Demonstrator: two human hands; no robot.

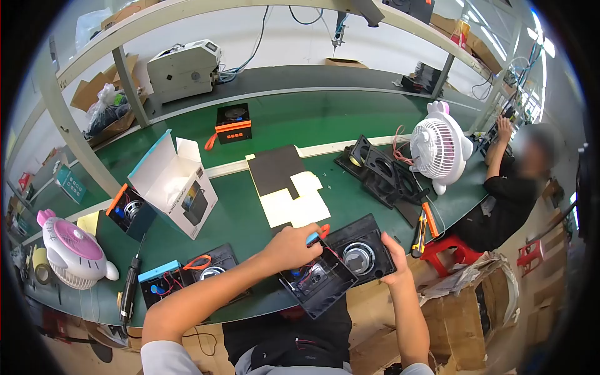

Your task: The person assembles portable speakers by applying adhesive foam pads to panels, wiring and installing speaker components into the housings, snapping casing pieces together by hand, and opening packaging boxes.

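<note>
My left hand point(290, 251) is closed over the top edge of an open black speaker housing point(319, 284), beside a blue trim piece and an orange strap point(324, 231). Red and blue wires show inside the housing. My right hand point(396, 259) grips the outer edge of a black panel with a round speaker cone point(359, 257). Panel and housing sit side by side at the bench's front edge, tilted towards me. To the left of my forearm lies another opened speaker point(164, 281) with a blue top, its panel partly hidden by the arm.
A white fan point(437, 150), black plastic frames point(381, 172) and a utility knife point(419, 236) lie right. Yellow adhesive sheets point(294, 203) are mid-bench. On the left are an open box point(181, 194), an electric screwdriver point(130, 290) and a pink-white fan point(75, 250). A co-worker point(509, 212) sits right.
</note>
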